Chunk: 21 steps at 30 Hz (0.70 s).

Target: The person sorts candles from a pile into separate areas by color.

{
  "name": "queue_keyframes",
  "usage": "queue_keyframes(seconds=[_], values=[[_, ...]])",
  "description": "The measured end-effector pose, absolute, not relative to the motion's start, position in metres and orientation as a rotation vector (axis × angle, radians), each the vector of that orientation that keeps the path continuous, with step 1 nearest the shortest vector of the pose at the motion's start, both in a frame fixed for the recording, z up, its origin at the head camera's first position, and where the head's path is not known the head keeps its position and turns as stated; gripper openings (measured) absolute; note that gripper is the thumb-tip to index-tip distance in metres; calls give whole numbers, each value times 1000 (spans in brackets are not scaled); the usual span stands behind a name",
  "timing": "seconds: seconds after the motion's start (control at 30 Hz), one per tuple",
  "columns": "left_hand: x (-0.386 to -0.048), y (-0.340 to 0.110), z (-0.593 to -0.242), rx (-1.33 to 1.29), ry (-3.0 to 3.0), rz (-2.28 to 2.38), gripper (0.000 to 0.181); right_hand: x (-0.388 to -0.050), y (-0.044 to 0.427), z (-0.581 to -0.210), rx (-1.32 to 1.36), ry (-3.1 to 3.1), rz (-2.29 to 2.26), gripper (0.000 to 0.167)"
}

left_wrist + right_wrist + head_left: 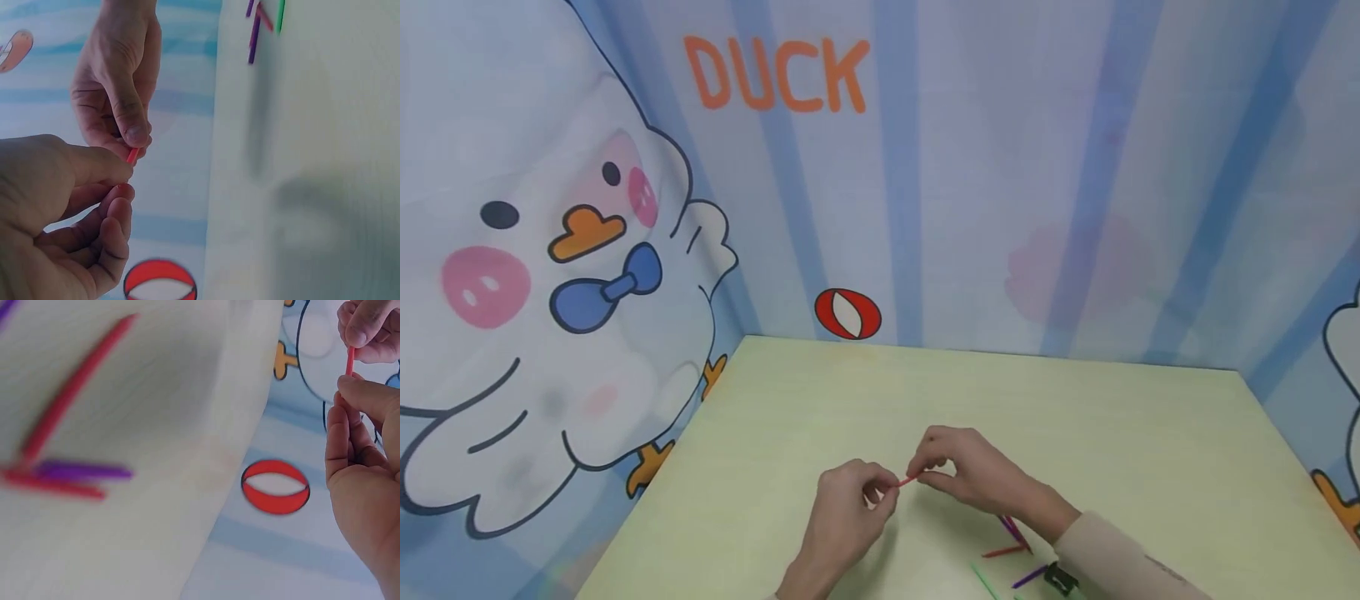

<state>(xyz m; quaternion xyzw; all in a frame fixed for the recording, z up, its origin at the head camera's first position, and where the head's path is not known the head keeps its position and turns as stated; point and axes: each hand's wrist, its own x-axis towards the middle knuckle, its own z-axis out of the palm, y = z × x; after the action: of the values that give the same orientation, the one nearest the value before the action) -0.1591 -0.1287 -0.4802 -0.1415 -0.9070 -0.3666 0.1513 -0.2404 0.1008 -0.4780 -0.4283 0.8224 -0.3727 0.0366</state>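
Note:
A thin red stick (907, 481) is held above the table between both hands. My left hand (852, 508) pinches one end between thumb and index finger. My right hand (973, 472) pinches the other end the same way. Only a short stretch of the red stick (350, 361) shows between the fingertips in the right wrist view; its ends are hidden by the fingers. Below the right forearm, a red stick (1003, 552) and a purple stick (1030, 576) lie on the table, with a green stick (983, 580) near the front edge.
A small black object (1061, 578) lies beside the right sleeve, its kind unclear. The pale yellow table (760, 417) is bordered by a printed cloth backdrop (970, 167) with a duck picture and stripes.

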Motion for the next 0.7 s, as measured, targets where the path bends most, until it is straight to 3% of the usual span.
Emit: queue_keyframes(seconds=[0.4, 0.7], values=[[-122, -189, -491, 106, -2670, -1010, 15, -253, -8, -488, -1473, 2324, -1023, 14], [-104, -202, -522, 371, -2859, -1050, 13, -241, -37, -522, -1599, 2215, -831, 12]])
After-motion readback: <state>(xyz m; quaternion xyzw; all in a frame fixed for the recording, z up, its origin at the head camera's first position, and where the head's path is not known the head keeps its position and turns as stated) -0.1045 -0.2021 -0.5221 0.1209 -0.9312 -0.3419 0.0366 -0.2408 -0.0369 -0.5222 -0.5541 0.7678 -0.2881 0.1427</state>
